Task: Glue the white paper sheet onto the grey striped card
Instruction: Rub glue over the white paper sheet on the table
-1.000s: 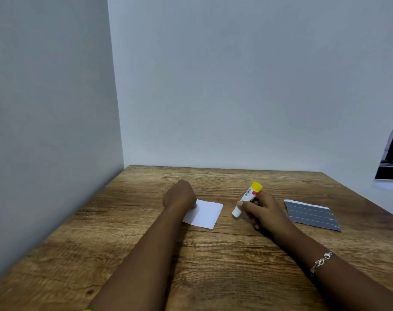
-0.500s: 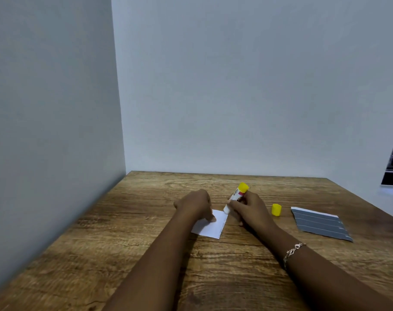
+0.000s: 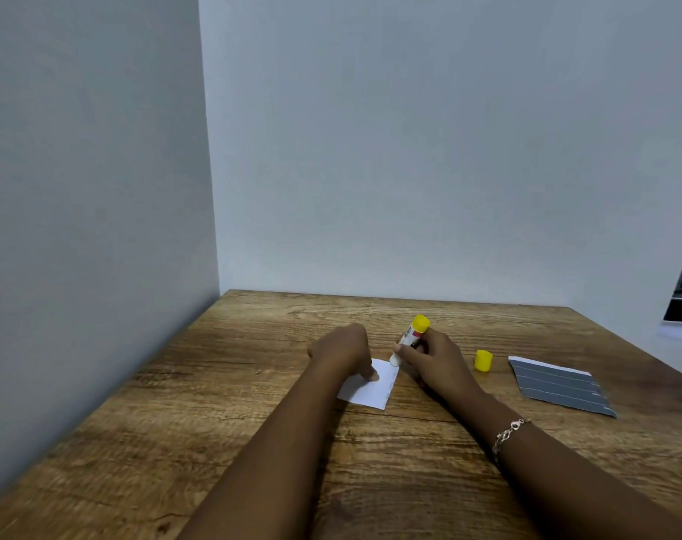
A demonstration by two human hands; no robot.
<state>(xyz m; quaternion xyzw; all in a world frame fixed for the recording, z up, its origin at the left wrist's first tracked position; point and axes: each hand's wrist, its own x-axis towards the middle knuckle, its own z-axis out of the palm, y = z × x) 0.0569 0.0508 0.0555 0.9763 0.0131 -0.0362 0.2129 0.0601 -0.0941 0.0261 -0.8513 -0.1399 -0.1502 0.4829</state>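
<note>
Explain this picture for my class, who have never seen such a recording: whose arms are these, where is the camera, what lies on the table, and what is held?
There is no machine here: these are a person's two bare hands. The one camera is worn on the person's head and looks forward and down, so the arms reach in from the bottom. On the wooden table lie a white paper sheet, a loose yellow cap and, apart to the right, a grey striped card. The left hand presses a fingertip on the sheet. The right hand grips an uncapped glue stick, tilted, its white end down at the sheet's far right corner.
</note>
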